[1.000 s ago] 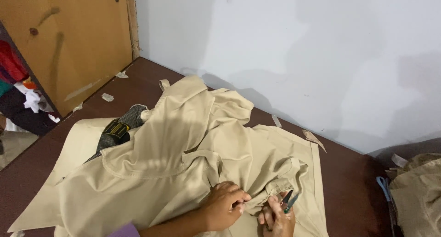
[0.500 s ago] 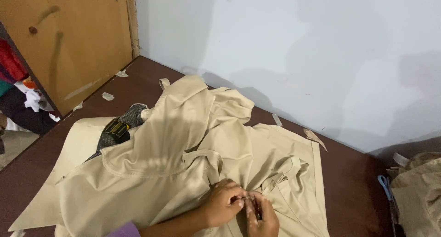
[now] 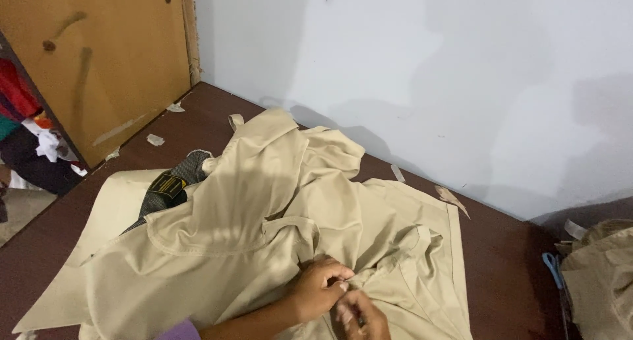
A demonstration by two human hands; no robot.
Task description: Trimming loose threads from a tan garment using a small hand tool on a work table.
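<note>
A person's two hands meet at the lower edge of the view over one beige garment [image 3: 264, 228] spread in rumpled folds across a dark brown table [image 3: 514, 274]. The left hand [image 3: 321, 288] pinches a fold of the cloth between thumb and fingertips; the right hand [image 3: 359, 315], just below and touching it, is curled closed, and whether it grips the cloth or something small cannot be told. One purple sleeve edge [image 3: 178, 330] shows at the bottom. The garment lies at the table's middle, its collar end towards the white wall [image 3: 428, 63], with one dark lining patch carrying a black-and-yellow label [image 3: 166, 185] exposed on its left side. Four pale fabric scraps can be counted on the bare tabletop: two [image 3: 156, 139] near the wooden panel [image 3: 105, 63], two [image 3: 452, 196] by the wall. A second beige pile [image 3: 603, 274] sits at the right edge, one blue-handled tool [image 3: 551, 266] beside it
</note>
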